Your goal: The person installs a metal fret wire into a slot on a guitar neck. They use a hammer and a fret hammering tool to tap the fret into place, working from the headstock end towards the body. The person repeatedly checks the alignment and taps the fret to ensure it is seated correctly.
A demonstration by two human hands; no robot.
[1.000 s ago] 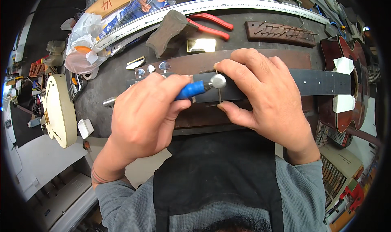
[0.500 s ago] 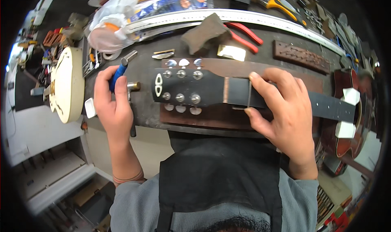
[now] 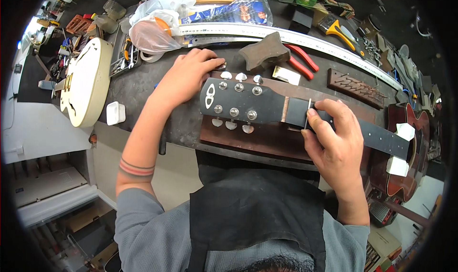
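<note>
A guitar neck with a black headstock (image 3: 230, 99) lies across the bench, its metal tuners along both sides. My right hand (image 3: 338, 138) is closed over the fretboard (image 3: 381, 137), thumb and index finger pinching a thin fret wire (image 3: 309, 103) set crosswise. Beyond the headstock's far left corner, my left hand (image 3: 191, 74) has its fingers bent down together at a small, dark, shiny piece (image 3: 220, 67), mostly hidden beneath the fingertips. A black tool handle (image 3: 162, 145) sticks out past the bench edge by my left forearm, which hides much of that area.
A brown wooden board (image 3: 257, 143) lies under the neck. Behind it are a dark shaped block (image 3: 267, 51), red-handled pliers (image 3: 302, 64), a drilled wooden block (image 3: 355, 88) and a long metal ruler (image 3: 286, 35). A cream guitar body (image 3: 88, 83) stands left, with a white container (image 3: 115, 113) nearby.
My left hand has let go of the blue-handled hammer and reached forward and right to the small piece behind the headstock. My right hand keeps its pinch at the fret wire. The view has shifted.
</note>
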